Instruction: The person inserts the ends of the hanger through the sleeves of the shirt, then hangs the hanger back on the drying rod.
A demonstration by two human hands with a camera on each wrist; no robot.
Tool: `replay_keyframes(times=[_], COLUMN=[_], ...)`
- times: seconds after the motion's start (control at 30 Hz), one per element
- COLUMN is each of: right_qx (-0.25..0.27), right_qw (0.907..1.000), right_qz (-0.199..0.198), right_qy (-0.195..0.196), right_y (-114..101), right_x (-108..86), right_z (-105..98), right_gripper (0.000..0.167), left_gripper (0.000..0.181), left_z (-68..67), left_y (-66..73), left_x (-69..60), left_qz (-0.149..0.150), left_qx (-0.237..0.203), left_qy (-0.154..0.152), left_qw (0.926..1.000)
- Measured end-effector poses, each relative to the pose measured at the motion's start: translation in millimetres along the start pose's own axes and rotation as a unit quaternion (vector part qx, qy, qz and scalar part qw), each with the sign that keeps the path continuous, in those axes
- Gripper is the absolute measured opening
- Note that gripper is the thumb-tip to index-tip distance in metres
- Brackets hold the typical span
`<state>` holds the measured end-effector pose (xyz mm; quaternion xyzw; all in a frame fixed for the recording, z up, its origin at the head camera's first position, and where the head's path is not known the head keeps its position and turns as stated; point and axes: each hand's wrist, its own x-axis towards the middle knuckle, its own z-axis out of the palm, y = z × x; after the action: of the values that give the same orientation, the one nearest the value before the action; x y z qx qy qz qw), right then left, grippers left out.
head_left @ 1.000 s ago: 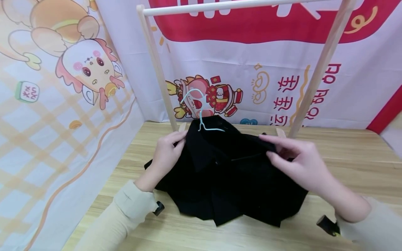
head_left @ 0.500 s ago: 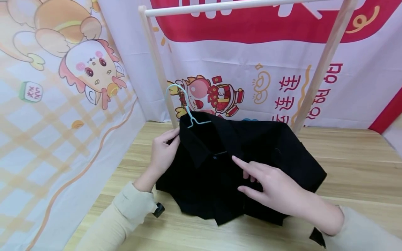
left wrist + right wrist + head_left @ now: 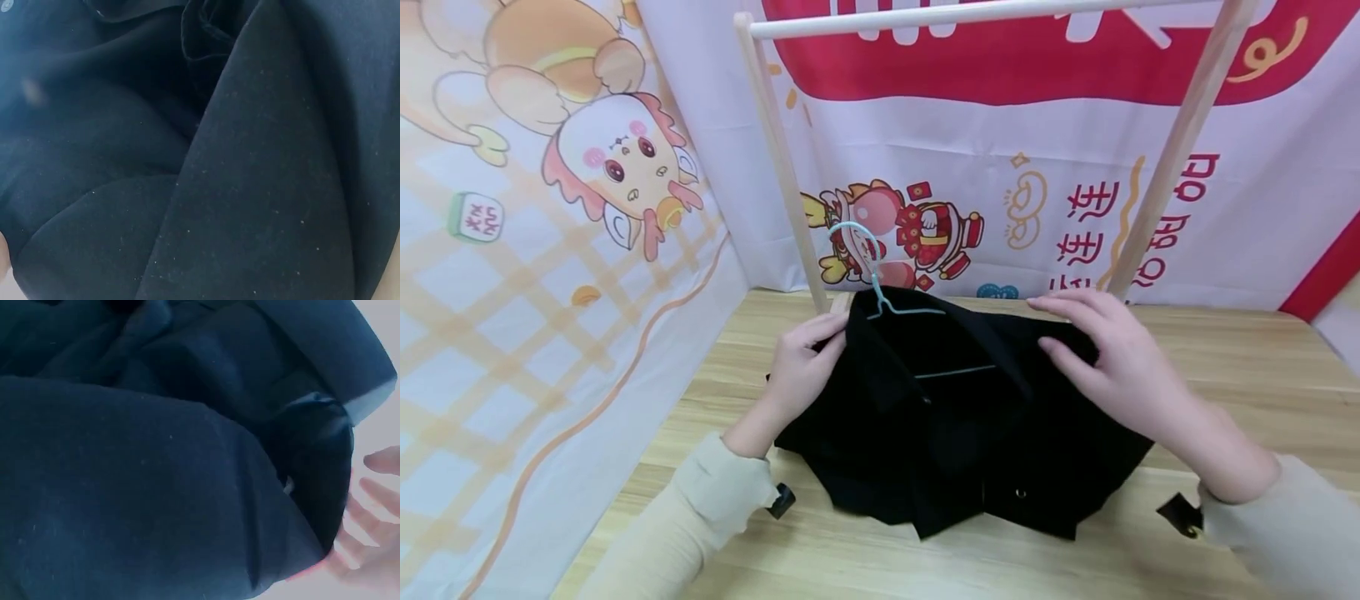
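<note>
A black collared shirt (image 3: 940,458) lies on the wooden table, its neck opening facing up. The hook of a light blue hanger (image 3: 876,262) rises from the collar, and its thin lower bar crosses inside the opening. My left hand (image 3: 797,367) pinches the cloth at the left shoulder beside the collar. By the right shoulder is my right hand (image 3: 1123,371), its fingers and thumb spread apart over the cloth. Dark shirt fabric (image 3: 250,175) fills most of the left wrist view. Spread fingers (image 3: 375,512) show beside the shirt's edge in the right wrist view.
A wooden rack with a pale top rail (image 3: 962,12) stands behind the shirt, its right post (image 3: 1180,142) near my right hand. Printed cloth (image 3: 1075,133) hangs at the back and along the left side. Wooden tabletop (image 3: 1262,392) extends to the right.
My right hand moved from the right shoulder to the front by the collar, then back to the right shoulder. The hook swung left and back right. My left hand keeps its pinch.
</note>
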<state>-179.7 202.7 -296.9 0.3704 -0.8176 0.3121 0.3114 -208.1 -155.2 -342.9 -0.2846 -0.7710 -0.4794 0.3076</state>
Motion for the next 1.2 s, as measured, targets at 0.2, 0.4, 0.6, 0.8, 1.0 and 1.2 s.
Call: replay_keyframes(times=[0.2,0.4,0.6,0.8,1.0,1.2], right_qx=[-0.023,0.050,0.092,0.099,0.102,0.025], right_qw=[0.9991,0.9970,0.9878,0.9717,0.9641,0.9788], right_qz=[0.007,0.059,0.125,0.214,0.245,0.195], right_qy=[-0.035,-0.005,-0.010,-0.022,-0.002,0.056], right_y=[8,15,23,35,43,47], right_x=[-8.0,-8.5,-11.1,-12.1,-13.3,-14.3], right_z=[19,15,1,-18,-33,-36], right_gripper=[0.037,0.022,0.017,0.014,0.013,0.012], left_gripper=[0.027,0.029,0.029,0.032,0.022,0.025], left_z=[1.6,-6.4,-15.8,-25.5,-33.9,-43.5], left_y=[-0.2,2.5,3.8,-2.5,-9.7,-13.6], left_x=[-0.9,5.1,17.4,15.4,10.0,7.6], left_qz=[0.029,0.049,0.065,-0.038,-0.113,-0.084], left_qx=[0.012,0.027,0.000,0.035,0.070,0.035], left_qy=[-0.033,-0.075,-0.100,-0.105,-0.089,-0.136], left_qw=[0.9990,0.9956,0.9929,0.9932,0.9872,0.9865])
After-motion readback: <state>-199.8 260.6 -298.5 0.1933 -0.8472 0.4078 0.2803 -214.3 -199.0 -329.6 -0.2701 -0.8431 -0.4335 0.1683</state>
